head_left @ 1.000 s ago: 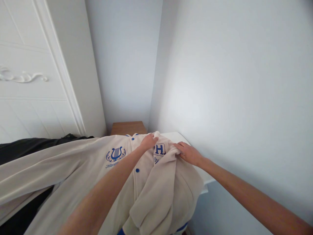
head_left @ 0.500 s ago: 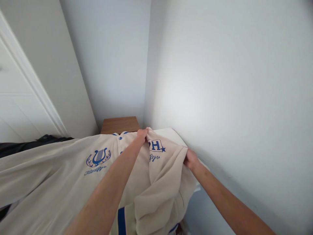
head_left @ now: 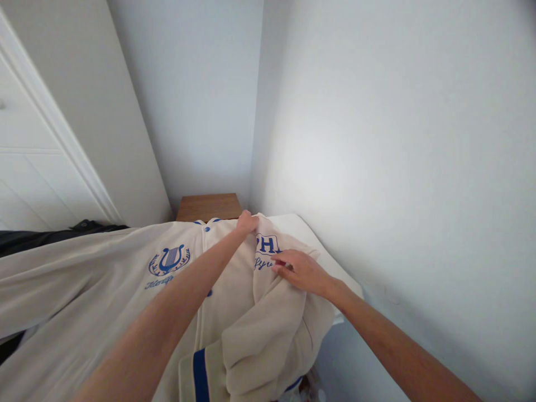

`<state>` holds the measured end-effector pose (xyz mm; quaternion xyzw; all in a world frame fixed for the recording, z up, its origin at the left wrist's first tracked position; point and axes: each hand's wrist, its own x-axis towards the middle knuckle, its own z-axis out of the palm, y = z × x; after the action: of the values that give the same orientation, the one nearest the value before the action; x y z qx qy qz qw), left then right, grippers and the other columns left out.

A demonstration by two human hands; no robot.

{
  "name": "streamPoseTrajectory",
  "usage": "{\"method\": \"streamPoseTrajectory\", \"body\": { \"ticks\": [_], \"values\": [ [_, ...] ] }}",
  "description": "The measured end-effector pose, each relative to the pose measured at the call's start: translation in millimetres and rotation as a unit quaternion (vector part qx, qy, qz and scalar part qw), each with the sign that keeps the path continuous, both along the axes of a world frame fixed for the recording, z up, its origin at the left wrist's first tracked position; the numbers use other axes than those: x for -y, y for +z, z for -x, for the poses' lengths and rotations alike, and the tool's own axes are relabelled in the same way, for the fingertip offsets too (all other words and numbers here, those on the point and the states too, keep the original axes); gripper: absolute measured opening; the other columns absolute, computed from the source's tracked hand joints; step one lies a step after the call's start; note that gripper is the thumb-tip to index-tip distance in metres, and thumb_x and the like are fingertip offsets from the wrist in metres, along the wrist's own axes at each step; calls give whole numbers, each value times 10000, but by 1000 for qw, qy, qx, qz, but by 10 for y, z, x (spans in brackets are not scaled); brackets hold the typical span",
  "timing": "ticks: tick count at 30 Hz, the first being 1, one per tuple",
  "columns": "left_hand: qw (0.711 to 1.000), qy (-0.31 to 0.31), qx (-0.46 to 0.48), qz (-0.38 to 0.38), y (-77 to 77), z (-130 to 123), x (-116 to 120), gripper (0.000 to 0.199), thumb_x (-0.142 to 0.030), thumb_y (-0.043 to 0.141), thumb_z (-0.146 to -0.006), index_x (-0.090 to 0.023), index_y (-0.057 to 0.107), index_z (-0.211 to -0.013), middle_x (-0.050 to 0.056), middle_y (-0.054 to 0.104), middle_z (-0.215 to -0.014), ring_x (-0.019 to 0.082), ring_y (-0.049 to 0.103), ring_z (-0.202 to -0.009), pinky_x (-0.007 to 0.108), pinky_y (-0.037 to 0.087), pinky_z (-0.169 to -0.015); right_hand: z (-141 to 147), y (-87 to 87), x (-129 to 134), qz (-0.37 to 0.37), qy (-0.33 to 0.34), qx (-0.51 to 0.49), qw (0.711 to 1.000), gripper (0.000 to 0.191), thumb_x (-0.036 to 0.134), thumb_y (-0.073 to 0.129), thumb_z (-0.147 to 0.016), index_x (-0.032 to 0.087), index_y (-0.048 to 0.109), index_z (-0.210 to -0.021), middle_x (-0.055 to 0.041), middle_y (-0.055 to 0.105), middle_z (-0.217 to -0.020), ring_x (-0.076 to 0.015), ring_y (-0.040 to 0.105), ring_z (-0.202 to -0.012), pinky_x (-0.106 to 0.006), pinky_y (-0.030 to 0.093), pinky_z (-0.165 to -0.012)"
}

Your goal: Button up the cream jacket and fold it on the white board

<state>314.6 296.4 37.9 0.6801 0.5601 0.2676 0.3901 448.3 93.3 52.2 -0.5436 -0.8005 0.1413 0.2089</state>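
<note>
A cream jacket (head_left: pixel 232 268) with blue lettering, a blue lyre emblem and a blue-striped cuff lies spread out, front side up. My left hand (head_left: pixel 248 222) is closed on the fabric at the shoulder, close to the collar. Over the folded right-hand sleeve, my right hand (head_left: pixel 299 271) hovers or rests by the blue print, its fingers apart and partly curled. Whether those fingertips touch the cloth I cannot tell. The sleeve is folded inward, and its cuff (head_left: pixel 201 374) lies at the bottom of the view.
A white surface, perhaps a pillow (head_left: pixel 335 268), shows beyond the jacket along the wall. Behind stands a brown wooden cabinet (head_left: pixel 209 206) in the corner. Dark clothing (head_left: pixel 62 237) lies at the left, beside a white wardrobe (head_left: pixel 84 100).
My right hand has let go of the sleeve's outer edge and moved left over the blue print. The sleeve edge has sunk. My left hand keeps its hold at the shoulder.
</note>
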Motion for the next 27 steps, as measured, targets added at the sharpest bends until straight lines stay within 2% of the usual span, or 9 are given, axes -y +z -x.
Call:
{"method": "streamPoseTrajectory", "body": {
  "ticks": [3, 7, 11, 14, 16, 18, 20, 23, 27],
  "values": [
    [999, -21, -39, -29, 140, 292, 275, 382, -249, 544, -918, -75, 545, -1259, 160, 647, -1167, 196, 640, -951, 311, 476, -830, 134, 111, 152, 91, 128, -20, 987, 400, 313, 568, -951, 159, 638, -1313, -49, 608, -1113, -73, 568, -1011, -167, 454, -977],
    [984, -160, -81, 9, 242, 745, 876, 314, -430, 634, -840, -129, 678, -917, 73, 709, -787, 167, 640, -639, 266, 456, -646, 351, 255, 340, 101, 239, 100, 961, 807, 442, 844, -707, 196, 555, -1419, -55, 587, -1167, -126, 565, -1048, -174, 451, -943],
    [959, -265, -93, 30, 241, 1110, 1372, 419, -524, 650, -781, -146, 644, -961, 43, 695, -726, 154, 630, -575, 243, 442, -567, 551, 327, 340, 85, 242, 225, 940, 286, 189, 742, -738, 179, 710, -1022, -8, 611, -909, -81, 548, -819, -154, 402, -725],
    [972, -227, -64, 20, 238, 1283, 1522, 435, -529, 598, -803, -145, 620, -1006, 56, 695, -781, 154, 641, -616, 233, 441, -555, 599, 407, 427, -118, 212, 123, 962, 157, 148, 563, -824, 154, 685, -923, -32, 589, -884, -93, 514, -845, -183, 391, -772],
    [979, -199, -33, 24, 246, 1367, 1571, 461, -586, 534, -828, -151, 615, -960, 71, 691, -822, 164, 650, -657, 229, 435, -532, 576, 412, 555, -278, 173, 41, 944, 215, 205, 473, -912, 145, 674, -959, -73, 571, -895, -114, 477, -867, -224, 393, -831],
    [983, -180, 0, 45, 243, 1442, 1633, 540, -672, 451, -843, -156, 591, -916, 87, 691, -872, 172, 654, -680, 230, 433, -512, 525, 328, 683, -329, 161, 32, 930, 299, 242, 385, -974, 128, 661, -950, -100, 546, -875, -123, 449, -865, -251, 391, -872],
    [985, -158, 27, 60, 214, 1509, 1732, 620, -739, 375, -843, -155, 565, -926, 102, 691, -923, 174, 653, -681, 234, 430, -501, 463, 178, 771, -258, 190, 84, 944, 260, 224, 415, -950, 109, 648, -954, -102, 538, -885, -120, 448, -871, -252, 397, -890],
    [986, -148, 15, 76, 132, 1588, 1960, 719, -757, 418, -810, -145, 523, -1174, 119, 689, -1017, 191, 662, -700, 256, 437, -517, 367, 9, 836, -37, 260, 147, 953, 249, 263, 618, -833, 92, 646, -1012, -86, 561, -959, -114, 485, -898, -222, 426, -880],
    [987, -149, -59, 26, 54, 1660, 2422, 800, -612, 635, -738, -153, 454, -1367, 91, 699, -1017, 235, 665, -861, 299, 470, -707, 225, 138, 824, 113, 232, 30, 966, 402, 341, 604, -891, 113, 616, -1221, -77, 578, -1109, -91, 552, -1026, -192, 451, -961]
  ]
}}
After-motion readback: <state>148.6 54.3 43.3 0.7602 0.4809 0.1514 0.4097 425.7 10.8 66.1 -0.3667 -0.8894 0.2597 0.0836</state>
